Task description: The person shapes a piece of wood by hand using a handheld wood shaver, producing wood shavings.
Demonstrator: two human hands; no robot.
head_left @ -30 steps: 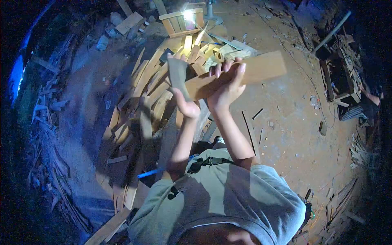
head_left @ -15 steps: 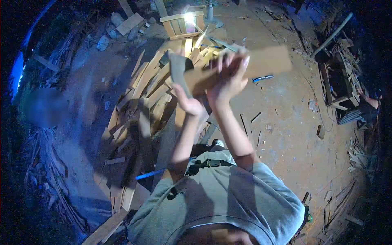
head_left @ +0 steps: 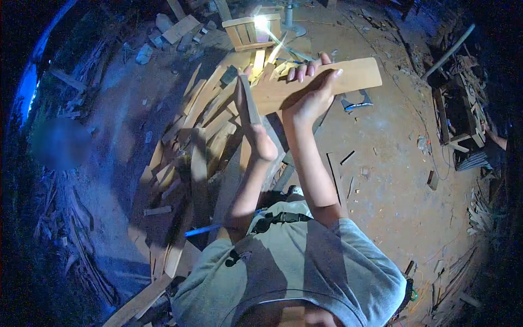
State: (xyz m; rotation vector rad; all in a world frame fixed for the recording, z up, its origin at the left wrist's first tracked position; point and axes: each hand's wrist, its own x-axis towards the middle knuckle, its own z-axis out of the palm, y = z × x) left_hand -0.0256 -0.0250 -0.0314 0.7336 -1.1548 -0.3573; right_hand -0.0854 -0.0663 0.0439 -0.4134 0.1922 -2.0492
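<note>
My right hand point(head_left: 313, 101) grips a broad, pale wooden board point(head_left: 354, 76), its fingers over the far edge and its thumb along the near face. A second, darker wooden piece point(head_left: 249, 101) stands across the board's left end. My left hand point(head_left: 261, 143) holds this darker piece, with the palm at its lower end and fingertips showing near its top. The two pieces meet or overlap close to my left hand. Beneath and to the left lies a pile of cut wooden pieces point(head_left: 204, 106).
A slatted wooden crate point(head_left: 242, 35) with a bright lamp point(head_left: 262, 23) stands at the top. Blue-handled tool point(head_left: 358, 106) lies on the floor to the right. A wooden frame point(head_left: 452, 117) is at the far right, beside another person's arm point(head_left: 494, 139). A blue rod point(head_left: 202, 231) lies lower left.
The darker piece has turned to a narrower face, and my left hand has closed in around it. The board is steadier and sits slightly differently. The whole view has shifted a little.
</note>
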